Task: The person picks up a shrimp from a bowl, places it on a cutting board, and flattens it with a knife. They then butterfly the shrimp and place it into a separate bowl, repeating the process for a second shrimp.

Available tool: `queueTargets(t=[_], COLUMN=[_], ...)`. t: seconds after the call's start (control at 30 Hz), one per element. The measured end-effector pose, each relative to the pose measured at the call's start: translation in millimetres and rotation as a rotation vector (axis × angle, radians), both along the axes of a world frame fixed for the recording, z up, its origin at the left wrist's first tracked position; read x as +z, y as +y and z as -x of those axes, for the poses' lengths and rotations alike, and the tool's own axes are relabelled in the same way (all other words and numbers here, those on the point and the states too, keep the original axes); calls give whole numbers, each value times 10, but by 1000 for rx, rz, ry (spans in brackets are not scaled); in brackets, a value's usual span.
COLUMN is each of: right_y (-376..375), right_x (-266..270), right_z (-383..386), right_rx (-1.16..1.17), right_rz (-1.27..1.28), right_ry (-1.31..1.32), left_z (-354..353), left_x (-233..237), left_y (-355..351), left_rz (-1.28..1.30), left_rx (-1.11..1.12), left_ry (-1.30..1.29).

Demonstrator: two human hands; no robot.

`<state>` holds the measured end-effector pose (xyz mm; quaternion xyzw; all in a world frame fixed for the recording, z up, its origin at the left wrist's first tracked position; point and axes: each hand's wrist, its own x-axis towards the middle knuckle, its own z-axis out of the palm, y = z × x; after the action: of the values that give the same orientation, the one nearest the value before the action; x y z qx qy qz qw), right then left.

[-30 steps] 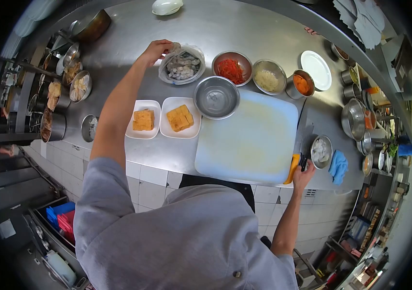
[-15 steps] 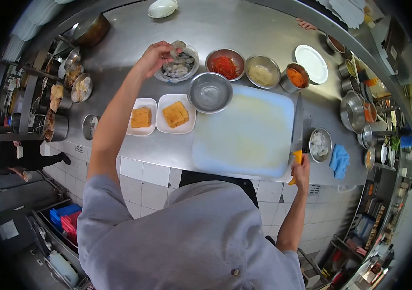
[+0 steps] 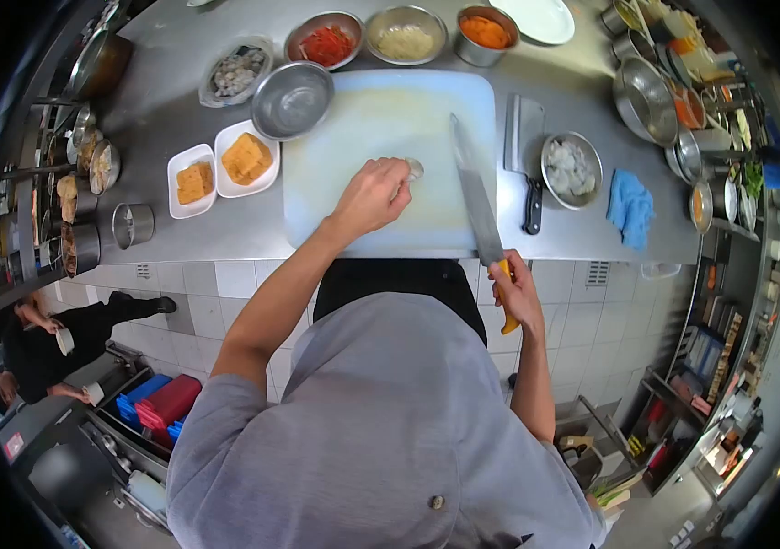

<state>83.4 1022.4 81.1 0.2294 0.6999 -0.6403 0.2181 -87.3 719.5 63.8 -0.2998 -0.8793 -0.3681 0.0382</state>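
Over the middle of the white cutting board [image 3: 335, 197], my left hand [image 3: 373, 197] is closed on a small greyish shrimp [image 3: 415, 169], which pokes out beyond the fingers. My right hand [image 3: 516, 288] grips the yellow handle of a long knife [image 3: 477, 201] near the board's lower right corner, its blade slanting up and left over the board. A bowl of grey shrimp [image 3: 239, 73] and an empty-looking metal bowl [image 3: 292, 100] are up and left. Right of the board lie a cleaver [image 3: 523, 137] with a black handle and a bowl of pale shrimp pieces [image 3: 571, 169].
Two white dishes with orange-brown blocks [image 3: 193, 182] [image 3: 246, 159] stand left of the board. Bowls of red strips [image 3: 326, 46], pale shreds [image 3: 404, 41] and orange food [image 3: 485, 32] line the back. A blue cloth [image 3: 630, 209] lies right. Someone in dark clothes [image 3: 70, 340] is at left.
My left hand has moved from the bowl of grey shrimp to the board with a shrimp. My right hand has swung the knife from beside the board to over it. The view has shifted.
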Motion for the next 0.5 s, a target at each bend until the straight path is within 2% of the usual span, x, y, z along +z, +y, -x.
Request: queueTargets(t=[0.07, 0.17, 0.23, 0.3, 0.4, 0.5], right_y=[138, 272, 274, 222, 225, 228], right_x=[-86, -204, -136, -25, -15, 31], right_z=[-72, -157, -152, -162, -247, -279], right_rx=[56, 115, 161, 150, 184, 229], right_rz=[-79, -222, -335, -341, -308, -299], right_ry=[11, 103, 146, 184, 206, 189], left_z=[-163, -316, -373, -381, -459, -575], left_x=[-176, -81, -57, -119, -150, 7], left_y=[81, 187, 238, 274, 384, 379], left_rz=[96, 176, 207, 237, 170, 115], left_rx=[15, 118, 187, 227, 367, 533], left_ry=[67, 55, 51, 93, -131, -486])
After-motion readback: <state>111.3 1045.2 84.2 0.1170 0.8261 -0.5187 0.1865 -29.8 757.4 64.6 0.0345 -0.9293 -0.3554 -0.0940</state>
